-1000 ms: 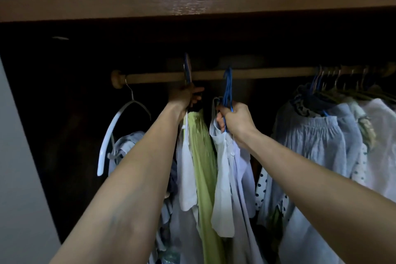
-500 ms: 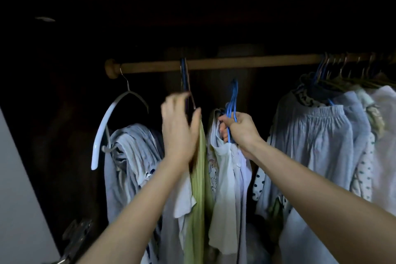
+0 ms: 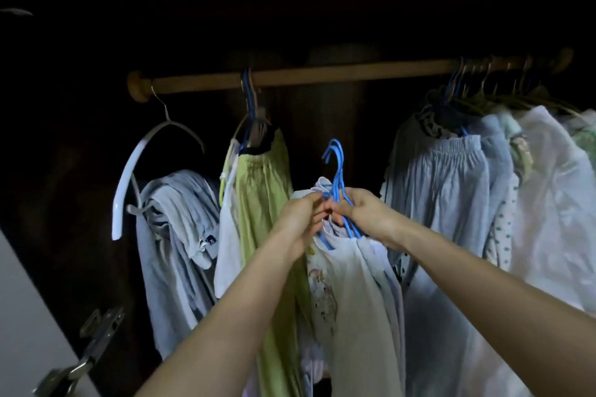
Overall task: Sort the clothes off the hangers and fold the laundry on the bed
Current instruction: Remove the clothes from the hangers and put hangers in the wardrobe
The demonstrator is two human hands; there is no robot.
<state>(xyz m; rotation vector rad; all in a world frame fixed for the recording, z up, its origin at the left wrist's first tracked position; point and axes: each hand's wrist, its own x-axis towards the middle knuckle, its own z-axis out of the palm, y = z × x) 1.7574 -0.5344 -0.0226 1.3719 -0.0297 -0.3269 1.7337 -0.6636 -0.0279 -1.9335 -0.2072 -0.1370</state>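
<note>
Blue hangers upright, hooks up

Two bare forearms rise from the lower frame, sleeveless to the edge; left hand and right hand wear no rings, watch or gloves.

My one camera sits on my head and faces forward, tilted slightly up into the dark wardrobe. It is near enough that my forearms fill the lower frame, and my fingers meet just below centre. The wooden rail crosses above them; the wardrobe door hinge sits lower left of them.
</note>
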